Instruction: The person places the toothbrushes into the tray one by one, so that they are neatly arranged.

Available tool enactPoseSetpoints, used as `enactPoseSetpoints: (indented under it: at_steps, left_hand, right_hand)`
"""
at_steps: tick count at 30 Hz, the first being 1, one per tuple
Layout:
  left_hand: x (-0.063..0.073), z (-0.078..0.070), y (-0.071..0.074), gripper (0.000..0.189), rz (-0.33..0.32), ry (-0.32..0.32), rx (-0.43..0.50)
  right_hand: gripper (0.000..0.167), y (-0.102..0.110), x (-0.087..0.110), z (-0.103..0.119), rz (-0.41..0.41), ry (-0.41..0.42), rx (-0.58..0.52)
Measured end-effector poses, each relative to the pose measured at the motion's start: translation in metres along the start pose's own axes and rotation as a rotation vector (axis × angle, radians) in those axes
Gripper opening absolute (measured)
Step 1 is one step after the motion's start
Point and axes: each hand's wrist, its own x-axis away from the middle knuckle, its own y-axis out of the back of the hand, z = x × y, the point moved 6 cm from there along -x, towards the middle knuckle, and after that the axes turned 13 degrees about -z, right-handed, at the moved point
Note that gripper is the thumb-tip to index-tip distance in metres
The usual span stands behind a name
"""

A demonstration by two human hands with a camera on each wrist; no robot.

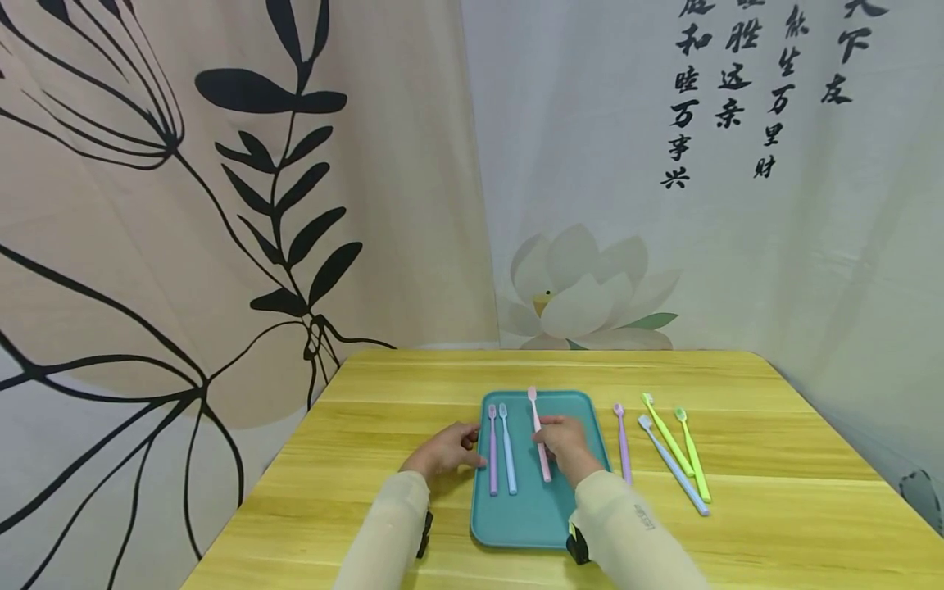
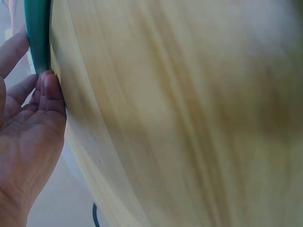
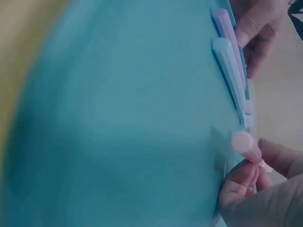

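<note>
A pink toothbrush is pinched between the thumb and fingers of my right hand, over the teal tray. Its handle end points toward the camera in the right wrist view, above the tray's surface. My left hand holds the tray's left edge, the thumb at the rim and the curled fingers against the outer side, as the left wrist view shows. Inside the tray, near that edge, a purple toothbrush and a light blue toothbrush lie side by side, heads away from me.
Right of the tray lie another purple toothbrush, a blue toothbrush and two yellow-green toothbrushes, one slanting and the other beside it. The wooden table ends at a printed curtain behind.
</note>
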Motion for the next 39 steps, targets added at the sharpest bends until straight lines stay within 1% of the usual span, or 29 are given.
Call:
enactPoseSetpoints:
  at_steps: [5,11,17,22,25,29,39]
  left_hand:
    - [0.000,0.000,-0.001,0.073,0.000,-0.001,-0.003]
    - [-0.002,0.001,-0.002,0.072,0.000,-0.013,-0.013]
    - [-0.003,0.002,-0.002,0.072,0.001,-0.012,-0.004]
    - [-0.002,0.001,-0.001,0.073,0.003,-0.004,-0.006]
    - [-0.001,0.001,-0.001,0.074,0.005,-0.003,-0.006]
    - [-0.001,0.000,-0.001,0.073,0.007,-0.004,-0.004]
    - [-0.001,0.000,-0.001,0.073,0.005,0.007,0.003]
  right_hand:
    - [0.039,-0.003,0.003,-0.002,-0.003,0.025,0.062]
    - [0.036,-0.009,0.005,-0.002,-0.003,0.058,0.096]
    - [0.035,-0.014,0.010,0.001,0.006,0.123,0.153]
    - [0.025,-0.015,0.017,0.006,0.018,0.187,0.261]
    - [0.020,-0.014,0.021,0.008,0.028,0.205,0.302]
    - [0.018,-0.013,0.023,0.009,0.033,0.211,0.316]
    - [0.020,-0.015,0.017,0.008,0.028,0.194,0.288]
